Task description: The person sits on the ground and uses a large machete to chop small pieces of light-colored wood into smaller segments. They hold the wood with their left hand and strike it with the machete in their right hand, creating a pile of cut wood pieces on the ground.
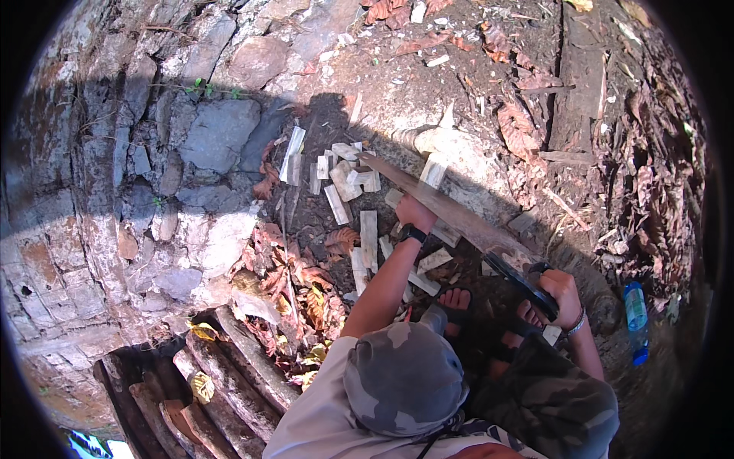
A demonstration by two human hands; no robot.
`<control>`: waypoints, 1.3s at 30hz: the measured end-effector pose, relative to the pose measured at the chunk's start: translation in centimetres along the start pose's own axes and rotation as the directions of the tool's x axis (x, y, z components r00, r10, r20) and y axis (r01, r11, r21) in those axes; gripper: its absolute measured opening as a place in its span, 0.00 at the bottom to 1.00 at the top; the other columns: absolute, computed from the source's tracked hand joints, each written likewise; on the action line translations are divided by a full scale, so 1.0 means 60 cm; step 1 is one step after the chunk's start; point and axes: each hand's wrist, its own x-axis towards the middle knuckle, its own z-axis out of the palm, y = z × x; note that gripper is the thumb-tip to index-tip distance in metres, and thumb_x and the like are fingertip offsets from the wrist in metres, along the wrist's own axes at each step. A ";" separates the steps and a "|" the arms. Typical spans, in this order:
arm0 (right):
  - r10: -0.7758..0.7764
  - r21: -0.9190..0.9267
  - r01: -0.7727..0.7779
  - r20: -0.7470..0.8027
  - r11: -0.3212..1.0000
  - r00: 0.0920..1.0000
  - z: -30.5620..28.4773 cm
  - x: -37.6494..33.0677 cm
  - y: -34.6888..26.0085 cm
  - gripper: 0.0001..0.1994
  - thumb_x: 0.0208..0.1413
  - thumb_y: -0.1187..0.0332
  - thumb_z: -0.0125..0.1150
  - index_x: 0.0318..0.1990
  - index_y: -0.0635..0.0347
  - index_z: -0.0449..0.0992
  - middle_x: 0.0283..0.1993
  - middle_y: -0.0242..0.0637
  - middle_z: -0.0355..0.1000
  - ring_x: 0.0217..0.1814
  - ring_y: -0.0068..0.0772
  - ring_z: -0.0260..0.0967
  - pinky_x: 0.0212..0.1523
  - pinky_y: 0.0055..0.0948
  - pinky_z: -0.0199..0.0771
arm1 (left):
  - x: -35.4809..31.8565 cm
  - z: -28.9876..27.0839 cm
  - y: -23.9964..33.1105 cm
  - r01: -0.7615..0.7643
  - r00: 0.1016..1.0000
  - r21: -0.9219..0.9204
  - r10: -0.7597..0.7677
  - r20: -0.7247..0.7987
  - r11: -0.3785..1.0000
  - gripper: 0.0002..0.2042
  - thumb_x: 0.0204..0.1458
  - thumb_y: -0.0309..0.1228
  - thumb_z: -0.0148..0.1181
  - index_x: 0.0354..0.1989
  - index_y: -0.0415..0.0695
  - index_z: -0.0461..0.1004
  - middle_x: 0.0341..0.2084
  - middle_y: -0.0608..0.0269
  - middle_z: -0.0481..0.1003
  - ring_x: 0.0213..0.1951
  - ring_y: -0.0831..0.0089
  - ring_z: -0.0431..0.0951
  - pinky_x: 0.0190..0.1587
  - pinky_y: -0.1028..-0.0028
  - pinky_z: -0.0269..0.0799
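My right hand is closed round the black handle of a handsaw at right of centre. Its long brown blade slants up and left from the handle. Under the blade lies a pale wooden strip, its far end showing beyond the saw. My left hand, a black band at its wrist, is closed close beside the blade, pressed on the strip. The blade partly hides its fingers and the strip's near part. Several short cut wooden blocks lie scattered left of the blade, and longer pieces lie nearer.
At the left rises a rough stone wall. Several split logs are stacked at the lower left beside dry leaves. A clear bottle with a blue cap lies right of my right hand. A camouflage cap covers the lower middle.
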 end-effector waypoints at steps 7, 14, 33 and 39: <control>0.093 0.012 -0.093 0.016 0.996 0.996 -0.035 -0.132 0.000 0.11 0.33 0.66 0.64 0.19 0.57 0.65 0.19 0.42 0.61 0.22 0.51 0.62 0.23 0.42 0.59 | 0.011 0.006 0.003 0.088 0.996 0.029 -0.087 -0.031 0.996 0.16 0.40 0.39 0.71 0.31 0.40 0.79 0.26 0.45 0.80 0.34 0.46 0.82 0.36 0.52 0.78; 0.006 0.048 -0.008 0.047 0.999 0.999 0.014 -0.011 0.014 0.15 0.34 0.61 0.67 0.22 0.59 0.67 0.20 0.42 0.63 0.25 0.50 0.66 0.26 0.42 0.63 | -0.003 0.009 0.000 -0.018 1.000 0.029 0.017 0.012 0.999 0.14 0.43 0.39 0.69 0.31 0.39 0.79 0.26 0.45 0.80 0.33 0.44 0.81 0.37 0.52 0.78; 0.011 0.054 -0.012 0.024 0.998 1.000 0.004 -0.013 0.013 0.14 0.34 0.64 0.66 0.20 0.59 0.65 0.21 0.42 0.62 0.25 0.51 0.64 0.26 0.43 0.62 | 0.004 0.011 -0.014 0.026 1.000 -0.002 -0.026 -0.002 1.000 0.16 0.41 0.38 0.69 0.32 0.38 0.77 0.28 0.43 0.80 0.34 0.44 0.81 0.37 0.52 0.78; 0.147 0.012 -0.148 0.022 0.989 0.989 -0.054 -0.165 0.025 0.11 0.33 0.67 0.63 0.20 0.60 0.66 0.19 0.41 0.60 0.22 0.50 0.62 0.24 0.41 0.59 | 0.006 -0.025 0.037 0.123 0.992 -0.029 -0.124 -0.028 0.992 0.16 0.42 0.37 0.68 0.32 0.37 0.76 0.27 0.42 0.79 0.35 0.44 0.81 0.38 0.51 0.78</control>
